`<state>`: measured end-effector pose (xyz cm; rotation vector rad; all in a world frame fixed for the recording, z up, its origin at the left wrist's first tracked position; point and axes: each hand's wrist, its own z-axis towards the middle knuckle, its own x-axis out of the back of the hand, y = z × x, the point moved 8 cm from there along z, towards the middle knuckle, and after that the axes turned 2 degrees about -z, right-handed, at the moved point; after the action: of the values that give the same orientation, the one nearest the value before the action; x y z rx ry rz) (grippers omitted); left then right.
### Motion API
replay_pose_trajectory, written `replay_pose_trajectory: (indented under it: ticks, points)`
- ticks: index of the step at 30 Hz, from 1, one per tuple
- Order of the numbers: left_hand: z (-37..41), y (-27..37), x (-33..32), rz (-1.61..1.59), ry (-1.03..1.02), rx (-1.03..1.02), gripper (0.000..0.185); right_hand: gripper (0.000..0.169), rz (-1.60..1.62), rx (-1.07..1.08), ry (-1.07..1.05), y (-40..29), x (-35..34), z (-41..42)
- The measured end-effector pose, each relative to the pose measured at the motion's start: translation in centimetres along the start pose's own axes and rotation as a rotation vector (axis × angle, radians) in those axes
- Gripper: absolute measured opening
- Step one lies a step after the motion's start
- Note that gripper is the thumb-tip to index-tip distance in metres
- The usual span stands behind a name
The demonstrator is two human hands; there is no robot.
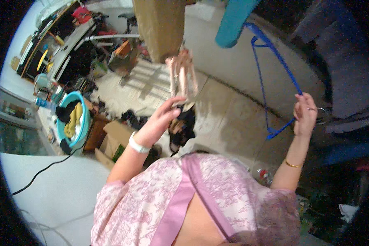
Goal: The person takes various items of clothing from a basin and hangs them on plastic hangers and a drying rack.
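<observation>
My right hand [306, 113] grips a blue clothes hanger [283, 58] by one end, near its metal hook [321, 109]. The hanger's frame spreads out to the left of that hand, with no garment on it. My left hand [161, 121] is raised in front of my chest, fingers stretched out and thumb apart, and I see nothing in it. Just beyond its fingertips hangs a bunch of pale pink strips [182, 73] that I cannot identify; whether the fingers touch them is unclear. Above these hangs a brown cloth item [161, 27].
A teal cloth piece [233, 26] hangs at the top. Dark garments [350, 61] hang along the right. On the left, a turquoise basin [87, 123] holds clothes beside a spray can [44, 103]. Below are an open cardboard box [113, 138], a dark heap [183, 126] and a plastic bottle [264, 175].
</observation>
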<state>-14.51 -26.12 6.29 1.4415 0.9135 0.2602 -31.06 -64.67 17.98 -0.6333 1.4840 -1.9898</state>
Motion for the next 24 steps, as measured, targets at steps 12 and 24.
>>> replay_pose_trajectory:
  ticks: [12, 24]
  points:
    - [2.2, 4.5, -4.4, -0.249, -0.218, 0.023, 0.052, 0.036, 0.949, -0.079, -0.393, 0.6, -8.4, -1.7]
    - [0.7, 13.9, -1.7, -0.364, -0.135, -0.244, 0.066, 0.017, 0.183, -0.082, -0.228, 10.5, -13.5, -1.2]
